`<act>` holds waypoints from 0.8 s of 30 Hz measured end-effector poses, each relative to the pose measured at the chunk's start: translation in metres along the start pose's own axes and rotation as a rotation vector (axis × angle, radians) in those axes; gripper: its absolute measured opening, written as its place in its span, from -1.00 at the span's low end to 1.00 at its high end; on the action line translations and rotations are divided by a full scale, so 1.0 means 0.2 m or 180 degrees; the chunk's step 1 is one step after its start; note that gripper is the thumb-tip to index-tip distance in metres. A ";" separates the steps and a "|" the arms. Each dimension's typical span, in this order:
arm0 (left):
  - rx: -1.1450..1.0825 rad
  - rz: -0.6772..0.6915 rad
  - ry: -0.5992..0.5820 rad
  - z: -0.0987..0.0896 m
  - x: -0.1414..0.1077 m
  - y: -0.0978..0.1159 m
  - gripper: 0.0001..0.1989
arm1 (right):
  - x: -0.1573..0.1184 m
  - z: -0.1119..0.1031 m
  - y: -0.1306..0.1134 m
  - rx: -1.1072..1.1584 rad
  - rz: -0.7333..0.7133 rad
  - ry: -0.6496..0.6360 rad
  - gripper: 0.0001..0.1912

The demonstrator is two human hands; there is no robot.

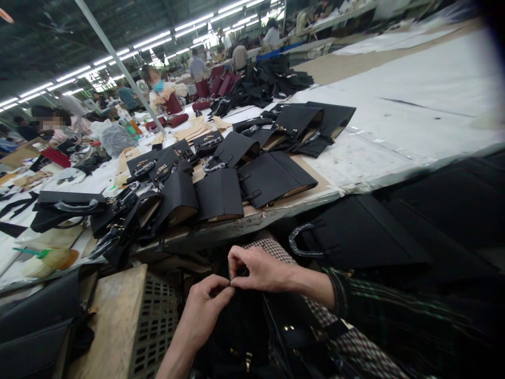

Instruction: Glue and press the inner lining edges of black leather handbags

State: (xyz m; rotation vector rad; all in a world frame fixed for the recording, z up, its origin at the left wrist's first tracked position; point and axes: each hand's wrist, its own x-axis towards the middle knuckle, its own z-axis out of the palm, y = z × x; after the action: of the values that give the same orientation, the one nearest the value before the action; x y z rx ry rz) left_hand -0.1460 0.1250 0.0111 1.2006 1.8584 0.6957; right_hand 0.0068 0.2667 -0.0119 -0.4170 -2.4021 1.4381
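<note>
The left hand (pixel 205 305) reaches up from the near edge, tilted rightward; the right hand (pixel 258 269) comes in almost level from the right, wrist bare below a dark plaid sleeve (pixel 363 300). Both pinch thumb to forefinger, fingertips meeting; anything between is too small to tell. A black bag with gold-coloured fittings (pixel 246 334) lies just beneath, on the lap.

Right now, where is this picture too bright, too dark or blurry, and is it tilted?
Head view: fluorescent tubes glare white, and the scene tilts; head view: the black handbag on the lap sinks into shadow; head view: left hand and right hand look fairly clear; head view: distant workers are soft, the upper right corner dark.
</note>
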 end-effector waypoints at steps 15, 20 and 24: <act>0.0491 0.0028 -0.0041 0.03 0.09 -0.07 -0.68 | -0.18 -0.08 -0.20 -0.0985 0.0078 0.0382 -0.44; 0.0355 0.0108 -0.0193 0.02 0.12 -0.03 -0.72 | -0.61 0.01 -0.45 -0.1240 0.0230 0.0023 -0.07; 0.0117 0.0170 -0.0508 0.05 0.17 0.01 -0.77 | -0.78 0.05 -0.36 -0.0805 0.0944 0.0576 -0.12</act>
State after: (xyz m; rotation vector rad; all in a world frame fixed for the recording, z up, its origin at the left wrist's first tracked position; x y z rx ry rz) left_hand -0.1439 0.1576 -0.0041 1.2951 1.7189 0.5792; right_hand 0.1386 0.1632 0.0304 -0.9565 -2.4540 1.1446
